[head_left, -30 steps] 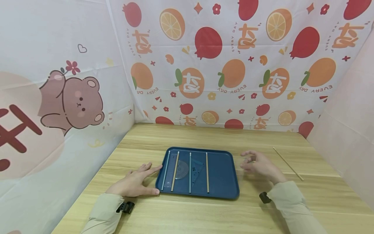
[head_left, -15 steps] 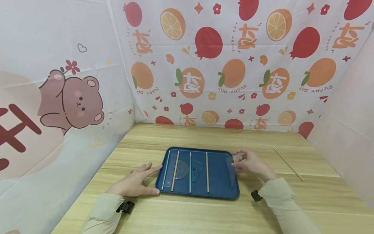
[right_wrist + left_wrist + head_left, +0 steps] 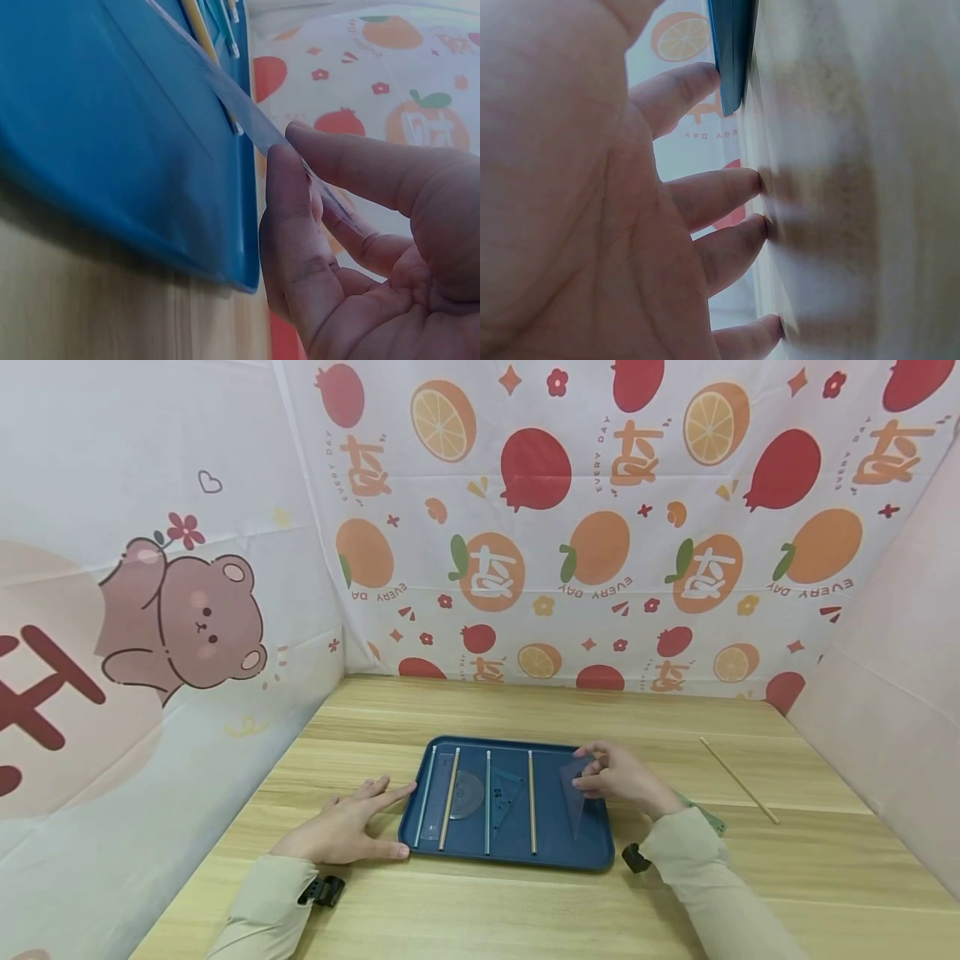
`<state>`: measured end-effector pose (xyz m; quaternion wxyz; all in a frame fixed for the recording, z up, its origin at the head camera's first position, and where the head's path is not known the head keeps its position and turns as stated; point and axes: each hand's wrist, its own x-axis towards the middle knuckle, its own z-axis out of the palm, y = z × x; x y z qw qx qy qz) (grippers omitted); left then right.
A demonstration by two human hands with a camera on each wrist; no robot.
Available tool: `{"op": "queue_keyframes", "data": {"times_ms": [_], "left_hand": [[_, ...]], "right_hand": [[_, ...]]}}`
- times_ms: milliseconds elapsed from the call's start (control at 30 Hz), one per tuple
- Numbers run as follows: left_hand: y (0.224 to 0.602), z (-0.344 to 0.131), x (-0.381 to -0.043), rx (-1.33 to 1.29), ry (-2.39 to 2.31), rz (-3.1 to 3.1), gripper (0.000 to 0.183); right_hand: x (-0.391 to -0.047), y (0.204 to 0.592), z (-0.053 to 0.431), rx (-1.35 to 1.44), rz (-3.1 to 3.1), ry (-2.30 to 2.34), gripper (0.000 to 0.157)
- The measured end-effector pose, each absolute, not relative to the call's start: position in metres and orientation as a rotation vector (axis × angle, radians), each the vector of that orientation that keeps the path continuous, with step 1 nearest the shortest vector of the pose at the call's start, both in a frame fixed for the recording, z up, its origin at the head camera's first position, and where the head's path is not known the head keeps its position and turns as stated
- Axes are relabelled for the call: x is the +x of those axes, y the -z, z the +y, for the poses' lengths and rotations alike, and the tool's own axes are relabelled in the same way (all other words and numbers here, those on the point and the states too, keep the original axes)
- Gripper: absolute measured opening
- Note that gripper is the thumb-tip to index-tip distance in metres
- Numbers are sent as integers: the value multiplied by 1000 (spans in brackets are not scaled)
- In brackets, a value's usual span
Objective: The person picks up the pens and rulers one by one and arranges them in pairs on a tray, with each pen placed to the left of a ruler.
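Observation:
My right hand (image 3: 626, 781) pinches a clear plastic triangle ruler (image 3: 573, 803) between thumb and fingers, holding it over the right part of the blue tray (image 3: 551, 831). In the right wrist view the ruler (image 3: 244, 109) slants down toward the tray. My left hand (image 3: 341, 827) lies on the table at the tray's left side, fingers spread, with index fingertip and thumb right at the rim. On the tray lie a clear straight ruler (image 3: 432, 831), a clear protractor (image 3: 468, 795), a blue-tinted triangle ruler (image 3: 507, 793), and several pencils, including a teal one (image 3: 488, 818) and a gold one (image 3: 532, 810).
A thin tan stick (image 3: 738, 779) lies on the wooden table (image 3: 465, 910) at the right. A green plastic piece (image 3: 710, 817) shows partly behind my right sleeve. A printed fabric backdrop (image 3: 540, 610) rises behind the table, with fabric at both sides.
My right hand has moved left from beside the tray to over its right part, bringing the clear triangle ruler. The green piece has come into sight. The left hand stays put.

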<state>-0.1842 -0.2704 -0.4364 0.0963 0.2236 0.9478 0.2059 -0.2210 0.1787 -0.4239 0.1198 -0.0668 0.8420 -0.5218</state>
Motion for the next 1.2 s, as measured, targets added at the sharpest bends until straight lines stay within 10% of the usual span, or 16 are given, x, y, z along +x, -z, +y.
{"op": "queue_keyframes", "data": {"times_ms": [1200], "left_hand": [[436, -271, -182, 683, -622, 2809, 100]], "right_hand": [[-237, 433, 132, 18, 2708, 1186, 49]]}}
